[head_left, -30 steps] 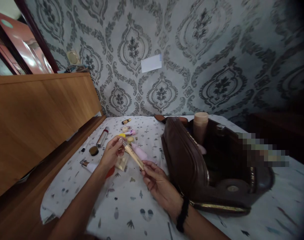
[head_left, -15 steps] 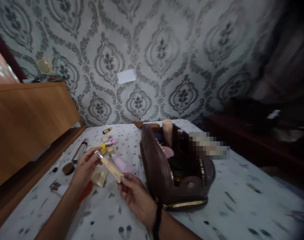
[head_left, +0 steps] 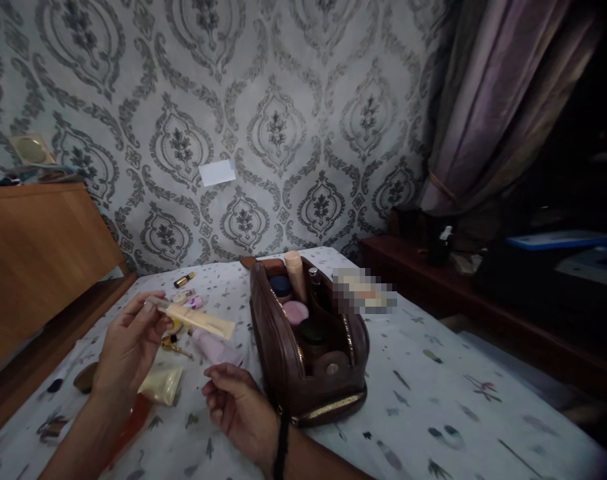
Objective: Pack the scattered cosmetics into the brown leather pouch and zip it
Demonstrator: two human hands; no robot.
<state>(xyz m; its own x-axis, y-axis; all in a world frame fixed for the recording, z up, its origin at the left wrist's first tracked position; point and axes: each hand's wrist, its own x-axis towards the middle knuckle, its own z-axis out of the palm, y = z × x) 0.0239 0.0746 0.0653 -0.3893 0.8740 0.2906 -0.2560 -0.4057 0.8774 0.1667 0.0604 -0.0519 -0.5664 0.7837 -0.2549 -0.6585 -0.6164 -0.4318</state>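
Observation:
My left hand is closed on the cap end of a slim beige cosmetic tube, which sticks out to the right over the bed cover. Apart from the tube, my right hand hovers with fingers loosely bent, nothing in them, beside a brown toiletry bag. The bag stands unzipped. Inside it are a tall peach bottle, a pink round item and a dark-lidded jar. Below my hands lie a pale lilac tube and a cream-coloured tube.
Small cosmetics, among them a black-and-gold tube, and a makeup brush lie on the patterned bed cover. A wooden headboard-like panel rises at left. Beyond the bag lies a blurred-out item; dark furniture stands at right.
My right hand has let go of the tube's lower end and drawn away. The tube, now in my left hand alone, has swung flatter. The view has turned to the right.

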